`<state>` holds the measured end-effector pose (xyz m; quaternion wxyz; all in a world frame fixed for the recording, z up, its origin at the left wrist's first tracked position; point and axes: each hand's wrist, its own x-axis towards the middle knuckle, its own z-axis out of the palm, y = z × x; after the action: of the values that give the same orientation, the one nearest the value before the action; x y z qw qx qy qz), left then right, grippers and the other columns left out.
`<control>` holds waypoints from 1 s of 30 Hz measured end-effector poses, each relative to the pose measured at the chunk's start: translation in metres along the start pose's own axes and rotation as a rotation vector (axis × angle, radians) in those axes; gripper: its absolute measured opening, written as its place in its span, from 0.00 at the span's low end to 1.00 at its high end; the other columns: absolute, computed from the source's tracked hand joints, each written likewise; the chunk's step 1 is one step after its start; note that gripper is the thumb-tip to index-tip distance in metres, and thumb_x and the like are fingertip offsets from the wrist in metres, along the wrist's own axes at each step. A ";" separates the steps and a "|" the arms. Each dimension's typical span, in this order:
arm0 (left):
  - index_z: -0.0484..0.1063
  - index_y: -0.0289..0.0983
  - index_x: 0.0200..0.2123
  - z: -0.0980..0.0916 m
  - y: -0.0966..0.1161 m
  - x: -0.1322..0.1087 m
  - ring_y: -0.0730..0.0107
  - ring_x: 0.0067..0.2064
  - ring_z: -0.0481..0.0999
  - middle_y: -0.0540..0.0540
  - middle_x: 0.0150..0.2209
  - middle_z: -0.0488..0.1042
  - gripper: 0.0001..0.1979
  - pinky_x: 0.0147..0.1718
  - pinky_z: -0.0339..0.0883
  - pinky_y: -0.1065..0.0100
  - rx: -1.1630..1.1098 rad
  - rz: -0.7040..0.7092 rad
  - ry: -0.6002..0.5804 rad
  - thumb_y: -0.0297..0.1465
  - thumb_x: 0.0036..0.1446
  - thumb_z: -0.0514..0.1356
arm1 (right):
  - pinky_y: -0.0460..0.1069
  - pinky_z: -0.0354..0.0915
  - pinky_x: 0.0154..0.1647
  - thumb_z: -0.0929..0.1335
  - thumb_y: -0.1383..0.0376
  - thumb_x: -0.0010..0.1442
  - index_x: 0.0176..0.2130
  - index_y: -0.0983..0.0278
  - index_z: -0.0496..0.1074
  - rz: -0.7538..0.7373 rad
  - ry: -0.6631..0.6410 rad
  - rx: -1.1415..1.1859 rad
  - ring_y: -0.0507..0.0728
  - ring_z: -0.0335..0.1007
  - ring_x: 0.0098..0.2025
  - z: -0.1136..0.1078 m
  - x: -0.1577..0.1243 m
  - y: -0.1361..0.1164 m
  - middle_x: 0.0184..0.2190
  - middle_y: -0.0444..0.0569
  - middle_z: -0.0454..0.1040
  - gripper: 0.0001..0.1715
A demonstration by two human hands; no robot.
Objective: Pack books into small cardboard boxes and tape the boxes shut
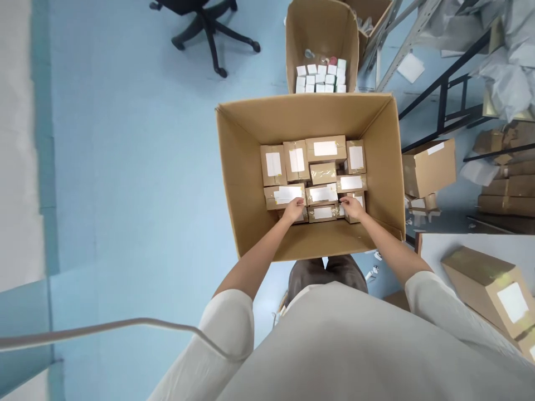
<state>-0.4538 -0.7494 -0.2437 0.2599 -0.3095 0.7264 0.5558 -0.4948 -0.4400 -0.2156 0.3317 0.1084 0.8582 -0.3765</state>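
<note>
Light blue floor (125,167) fills the room, and on it stands one big open carton (234,167) directly in front of the person. Inside lie about eleven small brown parcels (325,148), each with a white label, packed close together against the far side of the carton bottom. Both hands are down in the nearest row. The left grip (293,210) lies on one parcel at the left end and the right grip (353,207) on one parcel at the right end, with one labelled parcel (322,212) between them. The fingers of both are bent over the parcels, but I cannot tell if they really clamp or only rest. Behind stands one second carton (292,33) with around fifteen small white boxes (320,79); the exact count is too small to see. One office chair (209,22) stands at the far left. At the right, one white worktop (434,250) carries one larger parcel (480,278).
</note>
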 end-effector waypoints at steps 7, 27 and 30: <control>0.82 0.41 0.56 0.007 -0.019 0.020 0.49 0.62 0.84 0.39 0.64 0.84 0.23 0.68 0.75 0.52 0.078 -0.133 0.024 0.27 0.55 0.68 | 0.58 0.76 0.67 0.71 0.67 0.64 0.54 0.63 0.86 0.032 -0.149 -0.069 0.63 0.85 0.54 0.031 0.044 0.006 0.53 0.54 0.88 0.21; 0.69 0.45 0.71 0.091 -0.013 0.132 0.46 0.78 0.70 0.37 0.74 0.73 0.42 0.78 0.62 0.44 -0.315 0.115 -0.002 0.26 0.51 0.67 | 0.69 0.62 0.81 0.80 0.51 0.55 0.75 0.57 0.72 -0.013 -0.009 0.353 0.71 0.69 0.77 0.041 0.146 0.015 0.72 0.56 0.77 0.53; 0.70 0.46 0.70 0.086 -0.001 0.121 0.49 0.75 0.74 0.39 0.72 0.75 0.40 0.76 0.65 0.45 -0.298 0.155 0.014 0.27 0.52 0.67 | 0.67 0.61 0.82 0.80 0.52 0.55 0.74 0.57 0.73 -0.022 0.016 0.366 0.70 0.70 0.77 0.032 0.138 0.009 0.73 0.56 0.77 0.52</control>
<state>-0.5314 -0.6856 -0.3531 0.1623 -0.2914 0.6594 0.6737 -0.5798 -0.4654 -0.3264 0.2954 0.1605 0.7792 -0.5289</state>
